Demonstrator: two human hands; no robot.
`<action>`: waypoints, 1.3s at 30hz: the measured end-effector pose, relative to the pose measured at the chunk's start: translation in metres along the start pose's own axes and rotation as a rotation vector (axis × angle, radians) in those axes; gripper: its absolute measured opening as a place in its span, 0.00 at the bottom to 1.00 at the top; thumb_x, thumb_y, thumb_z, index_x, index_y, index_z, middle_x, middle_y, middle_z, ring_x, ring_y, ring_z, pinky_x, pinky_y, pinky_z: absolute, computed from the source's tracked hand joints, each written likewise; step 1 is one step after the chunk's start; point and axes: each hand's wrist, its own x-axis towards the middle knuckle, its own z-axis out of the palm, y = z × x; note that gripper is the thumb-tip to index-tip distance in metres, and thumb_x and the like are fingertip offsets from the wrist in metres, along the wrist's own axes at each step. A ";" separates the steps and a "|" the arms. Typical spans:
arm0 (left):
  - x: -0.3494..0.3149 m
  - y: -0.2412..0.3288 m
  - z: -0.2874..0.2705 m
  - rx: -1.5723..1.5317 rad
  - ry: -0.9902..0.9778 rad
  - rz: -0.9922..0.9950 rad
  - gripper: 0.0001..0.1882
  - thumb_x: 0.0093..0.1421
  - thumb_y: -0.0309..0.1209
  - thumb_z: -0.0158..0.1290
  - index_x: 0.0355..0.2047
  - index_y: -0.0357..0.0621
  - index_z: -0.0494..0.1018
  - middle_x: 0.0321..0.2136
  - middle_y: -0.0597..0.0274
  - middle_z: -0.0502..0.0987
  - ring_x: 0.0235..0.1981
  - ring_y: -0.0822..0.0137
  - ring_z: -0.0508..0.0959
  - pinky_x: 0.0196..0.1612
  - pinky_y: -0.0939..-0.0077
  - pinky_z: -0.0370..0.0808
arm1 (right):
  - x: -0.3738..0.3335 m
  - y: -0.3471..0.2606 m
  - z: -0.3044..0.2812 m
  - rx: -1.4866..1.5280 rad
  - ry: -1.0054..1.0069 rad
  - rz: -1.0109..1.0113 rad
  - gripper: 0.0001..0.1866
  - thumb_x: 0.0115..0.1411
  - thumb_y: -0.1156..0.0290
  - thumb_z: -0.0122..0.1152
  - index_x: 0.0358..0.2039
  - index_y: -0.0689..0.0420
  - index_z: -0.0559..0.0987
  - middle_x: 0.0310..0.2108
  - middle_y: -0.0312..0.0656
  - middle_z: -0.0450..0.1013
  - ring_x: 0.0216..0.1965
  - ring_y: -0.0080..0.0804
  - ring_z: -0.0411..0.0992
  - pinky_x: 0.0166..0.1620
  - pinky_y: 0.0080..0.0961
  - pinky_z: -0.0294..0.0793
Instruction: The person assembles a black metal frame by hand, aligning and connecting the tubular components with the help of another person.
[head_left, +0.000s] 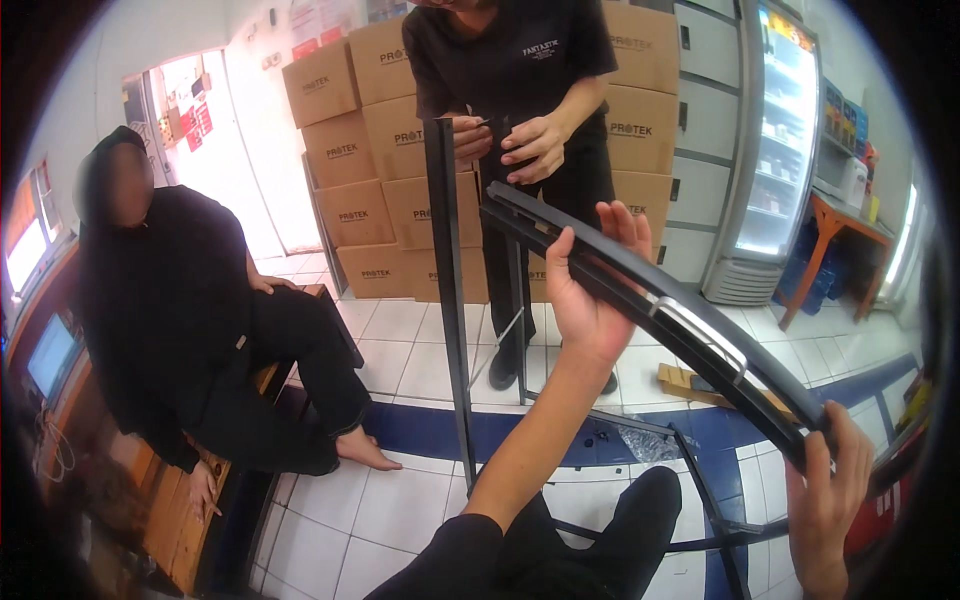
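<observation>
At three o'clock, black bars [690,297] rest between the left hand's [595,312] thumb and fingers; at four, the right hand [830,500] pinches their end. The thin frame [447,250] stands centrally; the bars seem not yet fitted.

Single head-worn fisheye, aimed forward and down: left hand [598,300] and right hand [832,490] close, tiled floor [318,545] below, stacked boxes [345,150] farther back.

White-tiled floor [320,545] beneath us, a blue band [420,430] across it, a black frame [698,482] standing there, crumpled clear plastic [648,442], small dark bits [602,437], a tan strip [676,379], cardboard boxes [362,245] stacked behind.
</observation>
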 end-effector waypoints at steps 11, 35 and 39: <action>0.039 -0.011 0.033 0.163 0.144 -0.109 0.12 0.58 0.30 0.50 0.41 0.43 0.63 0.45 0.50 0.73 0.54 0.54 0.74 0.63 0.44 0.67 | 0.021 0.020 -0.016 -0.080 -0.025 0.190 0.24 0.51 0.88 0.67 0.49 0.59 0.73 0.57 0.53 0.71 0.58 0.52 0.71 0.57 0.41 0.74; 0.087 -0.009 0.035 0.080 0.052 -0.206 0.11 0.53 0.28 0.52 0.35 0.42 0.64 0.35 0.56 0.69 0.43 0.60 0.75 0.60 0.51 0.68 | 0.072 0.066 0.026 0.031 0.155 0.291 0.24 0.57 0.87 0.61 0.54 0.58 0.72 0.48 0.49 0.74 0.49 0.43 0.75 0.52 0.34 0.75; 0.092 -0.016 0.033 0.214 0.066 -0.080 0.10 0.54 0.27 0.53 0.35 0.39 0.65 0.32 0.58 0.70 0.41 0.62 0.75 0.57 0.51 0.69 | 0.079 0.070 0.027 -0.149 0.152 0.263 0.23 0.55 0.85 0.66 0.51 0.55 0.72 0.45 0.46 0.73 0.49 0.41 0.73 0.51 0.33 0.74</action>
